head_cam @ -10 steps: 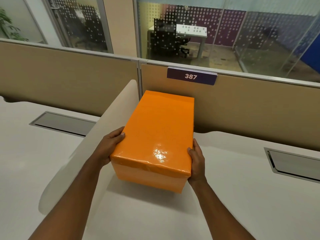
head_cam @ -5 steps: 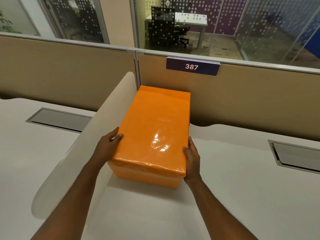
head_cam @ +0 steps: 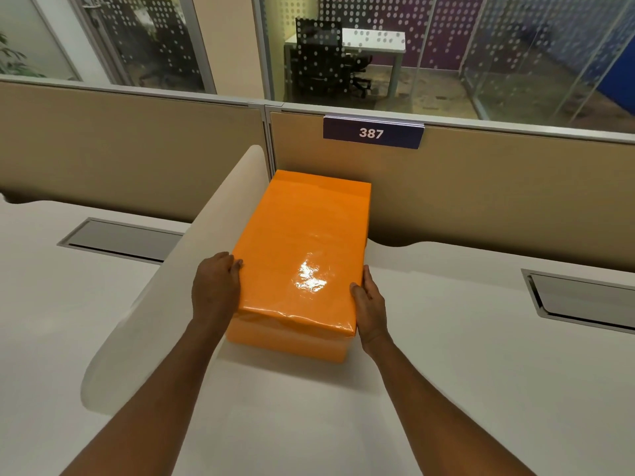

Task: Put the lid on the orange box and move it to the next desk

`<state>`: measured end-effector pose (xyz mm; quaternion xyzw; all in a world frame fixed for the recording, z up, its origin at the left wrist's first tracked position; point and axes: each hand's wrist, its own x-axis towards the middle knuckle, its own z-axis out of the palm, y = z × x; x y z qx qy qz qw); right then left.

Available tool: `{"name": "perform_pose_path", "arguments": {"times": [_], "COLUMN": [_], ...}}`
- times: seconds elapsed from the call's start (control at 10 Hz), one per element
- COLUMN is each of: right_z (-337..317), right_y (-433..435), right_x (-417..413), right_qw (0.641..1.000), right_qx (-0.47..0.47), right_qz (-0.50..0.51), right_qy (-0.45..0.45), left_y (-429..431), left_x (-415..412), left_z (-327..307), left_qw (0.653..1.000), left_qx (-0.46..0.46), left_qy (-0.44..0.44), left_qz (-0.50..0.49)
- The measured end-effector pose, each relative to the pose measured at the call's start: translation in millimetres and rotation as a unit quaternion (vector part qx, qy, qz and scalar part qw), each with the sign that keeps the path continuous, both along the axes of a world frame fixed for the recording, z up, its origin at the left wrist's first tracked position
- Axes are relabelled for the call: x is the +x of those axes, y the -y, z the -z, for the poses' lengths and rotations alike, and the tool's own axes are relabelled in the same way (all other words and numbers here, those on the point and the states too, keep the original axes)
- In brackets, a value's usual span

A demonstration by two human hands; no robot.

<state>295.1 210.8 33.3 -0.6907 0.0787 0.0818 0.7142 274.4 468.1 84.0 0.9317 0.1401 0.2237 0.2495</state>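
The orange box [head_cam: 285,341] rests on the white desk [head_cam: 429,372], close to the beige back partition. Its glossy orange lid [head_cam: 302,242] covers the top, with the lid's rim overhanging the paler box wall at the near end. My left hand [head_cam: 214,286] presses against the lid's left side near the front corner. Against the lid's right front corner lies my right hand [head_cam: 369,304]. Both hands grip the box from opposite sides.
A curved white divider [head_cam: 178,280] stands just left of the box, separating this desk from the neighbouring desk [head_cam: 51,304]. Each desk has a grey cable hatch, hatch [head_cam: 120,238] on the left and hatch [head_cam: 584,300] on the right. A plate marked 387 [head_cam: 372,133] hangs on the partition.
The box has come down and now rests flat on the desk, a little further from me. Both hands stayed on its sides.
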Motion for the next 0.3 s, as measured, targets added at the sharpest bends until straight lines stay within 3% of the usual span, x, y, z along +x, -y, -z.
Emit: {"name": "perform_pose_path", "arguments": {"times": [0.2,0.3], "right_z": [-21,-33], "right_y": [15,29], "right_x": [-3,-13], "right_qw": [0.995,0.987], "right_qx": [-0.083,-0.158], "right_qz": [-0.052,-0.018], "right_qy": [-0.008,-0.006], "left_y": [36,83], "left_x": [-28,-48], "left_z": [-11,-12], "left_qw": [0.997,0.994], "left_qx": [0.063,0.067], "left_qy": [0.053,0.055], "left_qz": [-0.002,0.065]}}
